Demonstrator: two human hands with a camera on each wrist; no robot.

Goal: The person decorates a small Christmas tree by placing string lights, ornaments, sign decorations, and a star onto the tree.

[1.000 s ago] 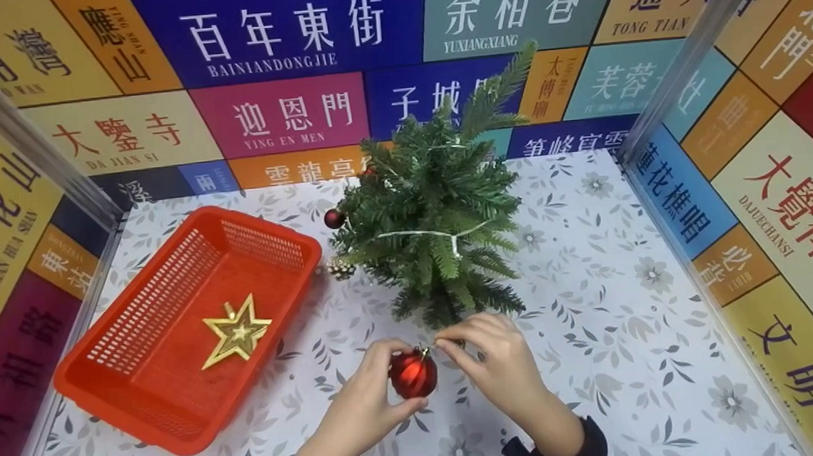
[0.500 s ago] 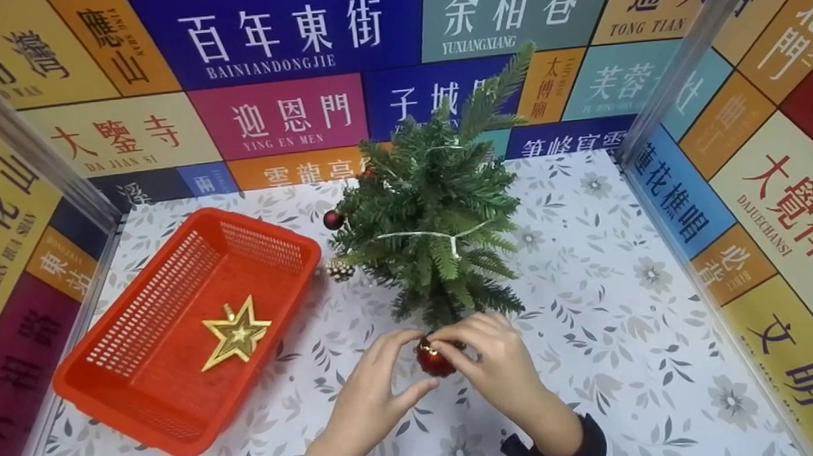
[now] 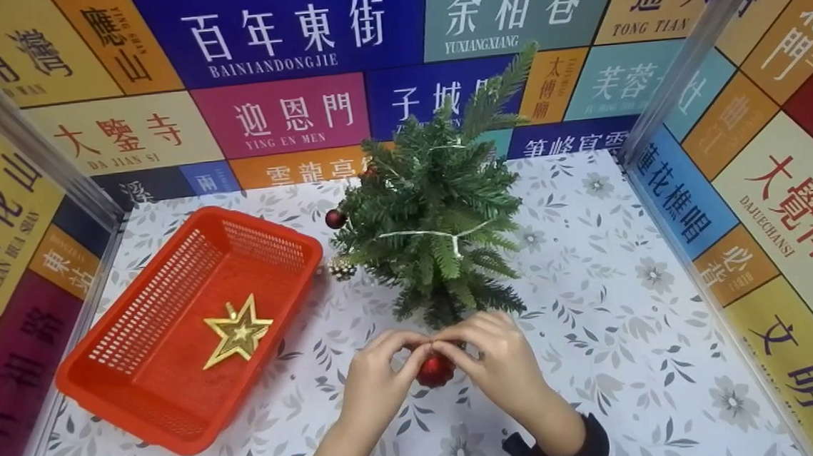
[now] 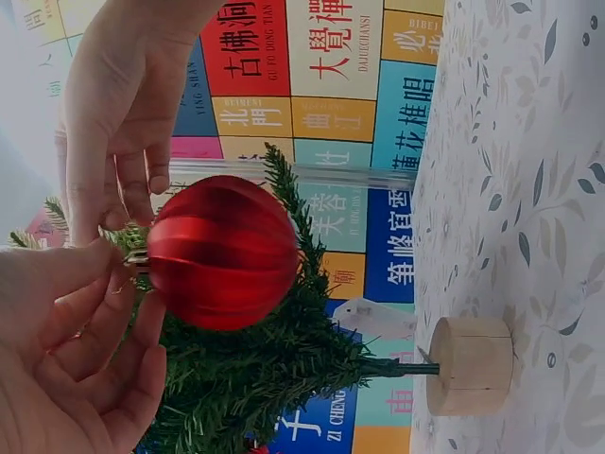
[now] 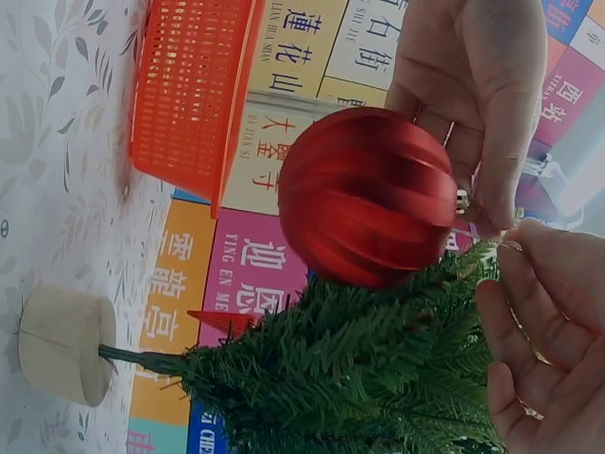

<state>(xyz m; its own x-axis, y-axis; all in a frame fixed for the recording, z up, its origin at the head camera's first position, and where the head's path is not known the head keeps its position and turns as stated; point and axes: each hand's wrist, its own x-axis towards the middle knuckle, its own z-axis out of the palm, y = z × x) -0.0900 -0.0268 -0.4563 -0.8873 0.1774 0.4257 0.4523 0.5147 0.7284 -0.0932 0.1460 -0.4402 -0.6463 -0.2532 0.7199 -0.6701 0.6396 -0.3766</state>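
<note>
A shiny red ribbed bauble (image 3: 434,371) hangs from the fingertips of both hands, in front of the Christmas tree (image 3: 434,219). Thumb and forefinger of my left hand (image 3: 377,373) pinch the thin loop above the bauble's gold cap (image 4: 140,259). My right hand (image 3: 498,357) pinches the same loop from the other side, its fingertips meeting the left ones. Both wrist views show the ribbed ball below the fingers, untouched by the palms. Behind it the tree stands upright on a round wooden base (image 5: 66,345).
A red plastic basket (image 3: 142,432) stands left of the tree, a gold star (image 3: 240,331) lying in it. On the tree's left side hang a dark red bauble (image 3: 335,219) and a gold ornament (image 3: 342,267). Printed panels (image 3: 284,115) wall the table at back and sides.
My left hand has let go of the bauble's round body and moved up to the loop beside the right fingertips. The bauble has shifted right and now hangs between both hands.
</note>
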